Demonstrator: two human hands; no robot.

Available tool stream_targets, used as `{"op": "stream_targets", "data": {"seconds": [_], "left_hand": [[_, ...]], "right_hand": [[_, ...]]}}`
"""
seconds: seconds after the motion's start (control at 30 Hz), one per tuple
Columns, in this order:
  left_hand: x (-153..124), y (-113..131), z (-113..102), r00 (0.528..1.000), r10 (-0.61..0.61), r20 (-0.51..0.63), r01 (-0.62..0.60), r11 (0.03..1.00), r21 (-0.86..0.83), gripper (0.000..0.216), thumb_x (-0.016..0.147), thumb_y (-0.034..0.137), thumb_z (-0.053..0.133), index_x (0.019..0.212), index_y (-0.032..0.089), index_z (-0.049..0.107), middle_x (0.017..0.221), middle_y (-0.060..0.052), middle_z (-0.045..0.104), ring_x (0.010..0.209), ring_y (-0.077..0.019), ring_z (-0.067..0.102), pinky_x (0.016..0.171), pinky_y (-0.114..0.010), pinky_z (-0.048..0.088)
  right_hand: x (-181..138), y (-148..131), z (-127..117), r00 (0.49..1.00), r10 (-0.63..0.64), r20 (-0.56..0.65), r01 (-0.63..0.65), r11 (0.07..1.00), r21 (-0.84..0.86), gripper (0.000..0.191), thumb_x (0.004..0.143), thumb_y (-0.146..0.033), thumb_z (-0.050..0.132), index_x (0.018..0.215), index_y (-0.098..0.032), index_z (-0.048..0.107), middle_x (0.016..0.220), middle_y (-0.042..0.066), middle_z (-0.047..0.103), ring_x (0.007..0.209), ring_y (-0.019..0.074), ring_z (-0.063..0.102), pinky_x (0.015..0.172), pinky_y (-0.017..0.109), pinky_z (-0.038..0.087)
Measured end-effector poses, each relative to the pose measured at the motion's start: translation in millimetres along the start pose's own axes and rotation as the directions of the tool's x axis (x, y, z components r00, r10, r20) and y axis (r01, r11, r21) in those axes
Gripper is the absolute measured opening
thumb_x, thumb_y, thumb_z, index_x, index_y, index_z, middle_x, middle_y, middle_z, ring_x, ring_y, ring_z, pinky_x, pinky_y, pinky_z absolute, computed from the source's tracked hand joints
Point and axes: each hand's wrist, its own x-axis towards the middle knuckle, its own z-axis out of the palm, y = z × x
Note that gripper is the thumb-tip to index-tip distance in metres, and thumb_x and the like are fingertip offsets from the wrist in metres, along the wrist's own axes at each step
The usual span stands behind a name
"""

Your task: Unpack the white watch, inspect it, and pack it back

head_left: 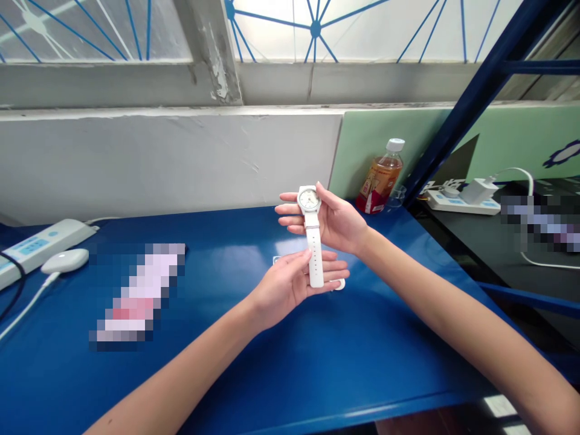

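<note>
A white wristwatch (313, 238) is held up over the blue desk, its round face at the top and the strap hanging straight down. My right hand (338, 219) holds the watch head, thumb at its right edge and fingers spread behind it. Lower down, my left hand (290, 281) has the free end of the strap between its thumb and palm-up fingers. Partly hidden behind the left fingertips is a small white object (339, 284) on the desk; its kind cannot be made out.
On the blue desk (254, 374), a blurred-out flat object (140, 293) lies left. Beyond it are a white power strip (49, 244) and a white puck-shaped cable end (66, 261). A drink bottle (380, 178) stands at the back right, near a blue metal post (453, 127).
</note>
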Motion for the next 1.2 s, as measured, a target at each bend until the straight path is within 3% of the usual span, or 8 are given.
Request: {"op": "stream_targets", "data": {"seconds": [0.27, 0.47, 0.6, 0.73, 0.87, 1.03, 1.2], "left_hand": [[1, 1, -1, 0.999, 0.019, -0.049, -0.018, 1.000, 0.013, 0.032, 0.100, 0.028, 0.046, 0.108, 0.005, 0.067, 0.105, -0.021, 0.073, 0.103, -0.0305, 0.070, 0.094, -0.044, 0.051], [3, 2, -2, 0.986, 0.046, -0.163, -0.048, 0.999, -0.010, 0.025, 0.099, 0.023, 0.048, 0.098, 0.007, 0.067, 0.090, -0.014, 0.073, 0.069, -0.0184, 0.071, 0.076, -0.036, 0.057], [3, 4, -1, 0.978, 0.059, -0.201, -0.061, 0.998, 0.000, 0.019, 0.094, 0.026, 0.059, 0.098, 0.009, 0.066, 0.081, -0.008, 0.070, 0.060, -0.0155, 0.067, 0.066, -0.030, 0.056], [1, 4, 1, 0.976, 0.115, -0.182, -0.108, 0.993, 0.051, 0.031, 0.088, 0.034, 0.070, 0.108, 0.012, 0.063, 0.085, -0.007, 0.070, 0.066, -0.0155, 0.068, 0.070, -0.030, 0.055], [1, 0, 2, 0.984, 0.103, -0.146, -0.089, 0.991, 0.101, 0.035, 0.087, 0.036, 0.072, 0.110, 0.010, 0.065, 0.089, -0.009, 0.072, 0.071, -0.0176, 0.070, 0.075, -0.033, 0.055], [1, -2, 0, 0.994, 0.048, -0.096, -0.045, 0.998, 0.034, 0.026, 0.094, 0.028, 0.063, 0.108, 0.006, 0.067, 0.104, -0.019, 0.074, 0.097, -0.0285, 0.072, 0.093, -0.042, 0.052], [2, -1, -1, 0.996, 0.005, -0.087, -0.002, 0.999, 0.037, 0.025, 0.096, 0.024, 0.059, 0.111, 0.005, 0.067, 0.113, -0.022, 0.071, 0.105, -0.0310, 0.070, 0.096, -0.043, 0.051]], "right_hand": [[1, 2, -3, 1.000, 0.012, 0.021, -0.013, 0.999, 0.036, 0.060, 0.103, -0.043, 0.014, 0.123, -0.009, 0.059, 0.116, 0.014, 0.071, 0.104, 0.0212, 0.069, 0.100, 0.037, 0.049], [0, 2, -4, 1.000, -0.012, 0.005, 0.012, 0.997, 0.070, 0.050, 0.096, -0.030, 0.023, 0.122, -0.008, 0.059, 0.120, 0.014, 0.070, 0.110, 0.0224, 0.066, 0.106, 0.042, 0.044], [1, 1, -7, 0.999, -0.029, -0.028, 0.031, 0.998, 0.049, 0.039, 0.099, -0.027, 0.032, 0.112, -0.009, 0.065, 0.099, 0.010, 0.075, 0.096, 0.0175, 0.070, 0.094, 0.030, 0.053], [4, 5, -12, 0.982, -0.126, -0.144, 0.125, 0.992, -0.020, 0.019, 0.097, -0.026, 0.053, 0.092, -0.015, 0.068, 0.074, 0.003, 0.072, 0.077, 0.0125, 0.071, 0.076, 0.021, 0.056], [5, 10, -13, 0.966, -0.173, -0.192, 0.163, 0.984, -0.067, 0.013, 0.090, -0.028, 0.066, 0.083, -0.017, 0.066, 0.071, 0.000, 0.070, 0.072, 0.0104, 0.069, 0.070, 0.018, 0.056], [5, 11, -7, 0.997, -0.034, -0.065, 0.034, 0.999, -0.013, 0.030, 0.101, -0.031, 0.043, 0.107, -0.016, 0.068, 0.101, 0.007, 0.075, 0.097, 0.0167, 0.070, 0.093, 0.031, 0.054], [1, 6, -5, 0.994, 0.073, 0.077, -0.075, 0.997, 0.030, 0.045, 0.104, -0.030, 0.025, 0.122, -0.011, 0.061, 0.122, 0.013, 0.069, 0.112, 0.0194, 0.066, 0.106, 0.036, 0.045]]}}
